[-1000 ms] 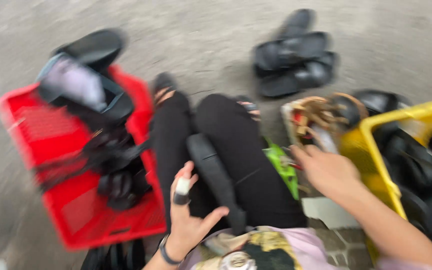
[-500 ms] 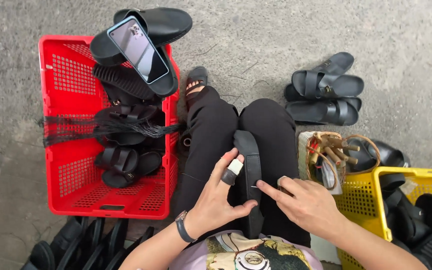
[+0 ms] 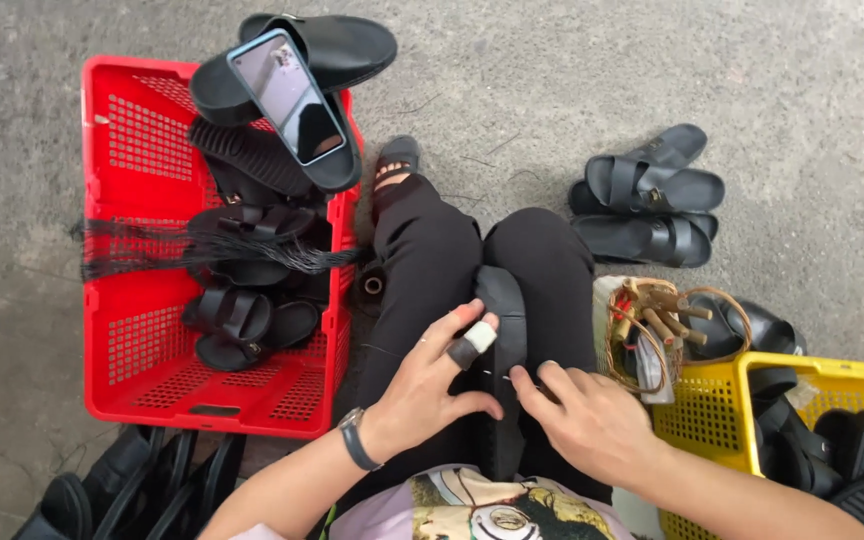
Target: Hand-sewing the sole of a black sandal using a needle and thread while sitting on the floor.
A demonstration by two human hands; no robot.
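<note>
Red crate (image 3: 122, 330), phone (image 3: 287, 95), yellow crate (image 3: 712, 420)

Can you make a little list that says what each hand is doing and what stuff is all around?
left hand: rests on a black sandal sole lying on the lap; one finger wears tape
right hand: fingertips pinch at the sole's edge
red crate: on the left, filled with black sandals
phone: lies on sandals on top of the red crate
yellow crate: on the right, black sandals inside
basket of tools: beside the yellow crate
finished sandals: stacked on the concrete
</note>
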